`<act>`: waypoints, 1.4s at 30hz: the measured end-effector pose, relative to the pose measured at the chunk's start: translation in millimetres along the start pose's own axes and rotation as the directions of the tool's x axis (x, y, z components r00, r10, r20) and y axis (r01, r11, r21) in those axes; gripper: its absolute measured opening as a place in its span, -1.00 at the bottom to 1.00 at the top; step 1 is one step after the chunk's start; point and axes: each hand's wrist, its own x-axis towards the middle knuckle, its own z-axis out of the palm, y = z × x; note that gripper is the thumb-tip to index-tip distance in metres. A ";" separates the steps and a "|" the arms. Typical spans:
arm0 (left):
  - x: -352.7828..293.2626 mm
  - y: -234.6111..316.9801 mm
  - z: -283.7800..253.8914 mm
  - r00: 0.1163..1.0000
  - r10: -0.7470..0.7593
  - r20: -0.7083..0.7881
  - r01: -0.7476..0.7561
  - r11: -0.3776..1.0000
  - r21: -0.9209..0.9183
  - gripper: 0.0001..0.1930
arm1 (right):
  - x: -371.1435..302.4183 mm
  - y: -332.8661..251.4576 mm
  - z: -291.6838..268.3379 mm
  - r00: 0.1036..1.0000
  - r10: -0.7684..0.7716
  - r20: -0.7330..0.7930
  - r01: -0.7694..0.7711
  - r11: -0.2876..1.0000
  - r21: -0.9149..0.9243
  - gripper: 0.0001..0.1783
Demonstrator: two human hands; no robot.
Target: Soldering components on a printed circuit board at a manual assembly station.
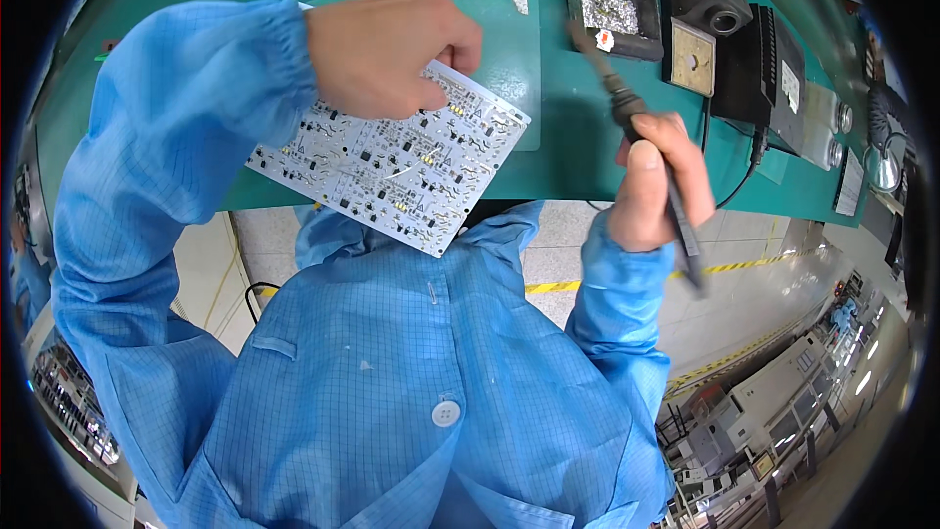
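Note:
A white printed circuit board [392,171] packed with small components lies tilted at the bench's near edge, its front corner jutting past it. My left hand [387,51] is closed on the board's far edge, with the fingers bent over it and partly hidden. To the right, my right hand [658,181] grips a soldering iron [627,103] by its dark handle. The iron is raised, its tip pointing up and away near a black tray. A gap separates it from the board, and its ends are slightly blurred.
Beyond the iron sits the black tray [641,47] holding metallic scraps. Beside it are a pale sponge in a holder [690,57], an iron stand [723,2] and a black box-shaped unit [759,78] with a cable. A translucent mat [514,59] covers part of the green bench [558,137].

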 end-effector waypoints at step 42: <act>-102.0 29.2 3.5 0.624 -0.405 -0.668 0.303 0.914 -0.271 -0.72 | -12.1 10.9 -0.9 0.971 0.183 0.151 -0.236 0.809 0.538 -0.76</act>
